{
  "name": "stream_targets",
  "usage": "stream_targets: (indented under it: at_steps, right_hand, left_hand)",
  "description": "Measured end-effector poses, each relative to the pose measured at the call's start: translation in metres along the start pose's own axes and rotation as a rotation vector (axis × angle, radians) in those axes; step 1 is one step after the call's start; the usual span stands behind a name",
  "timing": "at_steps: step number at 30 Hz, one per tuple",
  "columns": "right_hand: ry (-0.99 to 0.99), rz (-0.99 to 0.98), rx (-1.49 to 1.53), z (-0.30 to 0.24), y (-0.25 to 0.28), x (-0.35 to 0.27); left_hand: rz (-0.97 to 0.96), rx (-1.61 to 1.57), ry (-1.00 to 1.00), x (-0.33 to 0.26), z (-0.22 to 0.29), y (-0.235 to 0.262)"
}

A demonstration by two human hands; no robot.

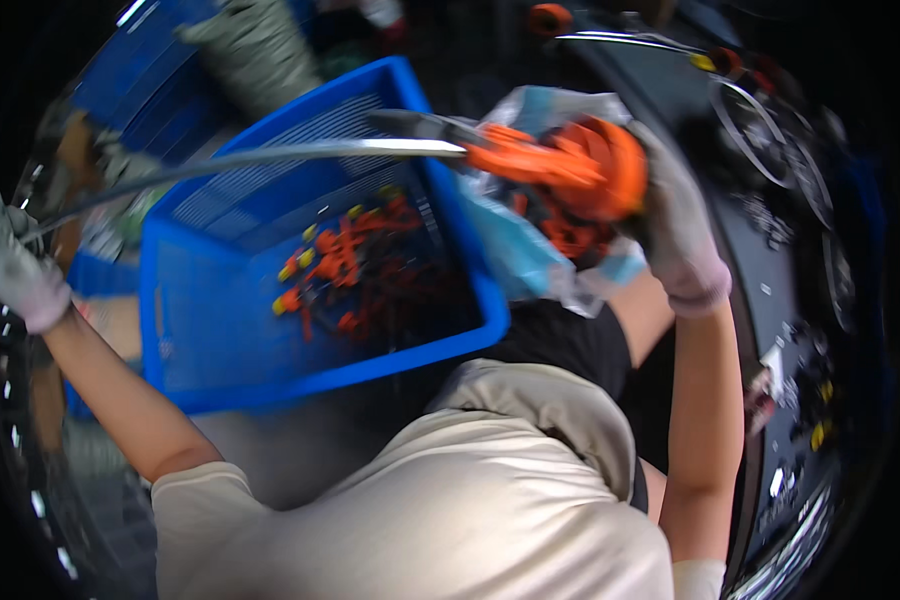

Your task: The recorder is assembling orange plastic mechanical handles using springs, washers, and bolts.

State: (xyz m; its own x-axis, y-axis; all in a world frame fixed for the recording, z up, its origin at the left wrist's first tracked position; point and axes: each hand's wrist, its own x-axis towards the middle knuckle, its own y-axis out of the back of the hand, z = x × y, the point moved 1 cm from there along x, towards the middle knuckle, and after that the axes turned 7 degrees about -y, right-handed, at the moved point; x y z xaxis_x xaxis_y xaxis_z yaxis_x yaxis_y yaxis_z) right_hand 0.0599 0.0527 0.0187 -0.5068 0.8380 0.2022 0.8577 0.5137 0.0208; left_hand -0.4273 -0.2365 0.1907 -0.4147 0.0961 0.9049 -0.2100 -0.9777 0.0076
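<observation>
A long metal bar [270,158] with an orange plastic head [560,165] stretches across above a blue crate. My left hand [25,270], in a pale glove, is closed around the bar's far left end. At the other end my gloved right hand [675,205] grips the orange head from its right side; motion blurs its fingers. Under that head is a clear and light-blue plastic bag [515,245] with more orange parts showing by it. The blue crate [325,375] holds several orange and black pieces [340,260], some with yellow tips.
A dark workbench [660,85] runs along the right, with metal rods, curved wire-like loops and small parts [770,225] on it. A grey-green sack [255,45] and blue bins [155,75] stand behind the crate at the upper left.
</observation>
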Motion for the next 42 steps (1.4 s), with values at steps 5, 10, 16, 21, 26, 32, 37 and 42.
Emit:
stream_targets:
  at_steps: [5,10,16,21,26,32,37,42]
  right_hand:
    - [0.258,0.013,-0.263,0.012,-0.079,0.054]
    - [0.026,0.171,-0.044,0.068,-0.035,0.033]
    - [-0.064,0.068,-0.704,0.126,0.001,0.042]
    - [-0.437,-0.166,-1.414,0.176,-0.026,0.043]
    - [-0.78,-0.177,-1.098,0.176,-0.004,0.035]
    - [-0.513,-0.077,-0.497,0.116,0.013,0.025]
    - [-0.39,-0.363,0.047,-0.031,0.053,-0.024]
    - [-0.124,0.324,0.246,-0.036,0.1,-0.124]
  left_hand:
    - [0.207,0.573,0.014,0.05,-0.03,0.087]
    - [-0.036,0.915,-0.07,-0.091,-0.111,0.02]
    - [-1.392,0.655,0.199,-0.343,-0.239,0.016]
    - [-2.465,0.273,1.039,-0.417,-0.164,-0.017]
    - [-1.45,0.347,0.655,-0.305,-0.1,-0.088]
    - [-0.802,-0.268,0.02,-0.216,0.076,-0.237]
    - [-1.143,-0.154,-1.079,-0.233,0.198,-0.344]
    - [-1.64,-0.952,0.393,-0.273,0.253,-0.373]
